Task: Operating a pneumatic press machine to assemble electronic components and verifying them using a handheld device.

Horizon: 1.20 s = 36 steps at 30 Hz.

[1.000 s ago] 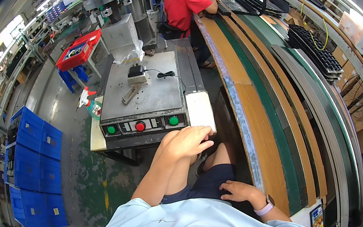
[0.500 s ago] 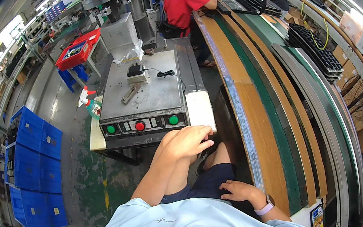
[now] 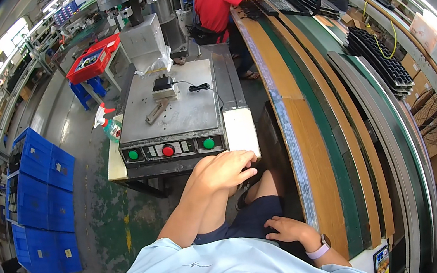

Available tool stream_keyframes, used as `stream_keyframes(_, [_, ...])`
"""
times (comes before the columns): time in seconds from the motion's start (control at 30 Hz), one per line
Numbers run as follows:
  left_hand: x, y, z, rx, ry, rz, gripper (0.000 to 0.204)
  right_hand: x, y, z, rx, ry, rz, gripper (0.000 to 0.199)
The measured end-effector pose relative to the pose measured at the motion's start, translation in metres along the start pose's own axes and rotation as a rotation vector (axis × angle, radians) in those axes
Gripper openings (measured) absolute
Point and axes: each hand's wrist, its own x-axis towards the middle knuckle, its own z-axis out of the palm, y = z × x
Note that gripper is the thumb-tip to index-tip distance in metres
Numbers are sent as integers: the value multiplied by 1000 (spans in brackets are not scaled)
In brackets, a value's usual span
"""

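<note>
Board (image 3: 240, 129), white, flat, roughly rectangular

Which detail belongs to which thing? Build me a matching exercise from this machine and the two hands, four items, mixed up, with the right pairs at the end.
Column one
1. left hand
2. right hand
3. red button
4. spray bottle

Column two
A. between two green buttons
B. at the near end of the white pad
C. at the left edge of the machine
D. with a pale purple band at its wrist

Right pairs: 1-B, 2-D, 3-A, 4-C
</note>
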Motion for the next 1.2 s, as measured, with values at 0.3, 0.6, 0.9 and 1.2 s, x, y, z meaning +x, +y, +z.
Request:
stream_keyframes(0.3, [-1,3,-2,12,6,-8,28,-1,-2,-2,13,-4,4,40])
stream_keyframes(0.6, [-2,4,-3,44,10,-1,28,0,-2,-4,3,-41,43,41])
stream_keyframes(0.9, [-1,2,-2,25,4,7,28,-2,-4,-7,-4,-45,23,42])
stream_keyframes(1.2, [-2,4,-3,6,11,4,27,-1,-1,-1,13,11,-3,41])
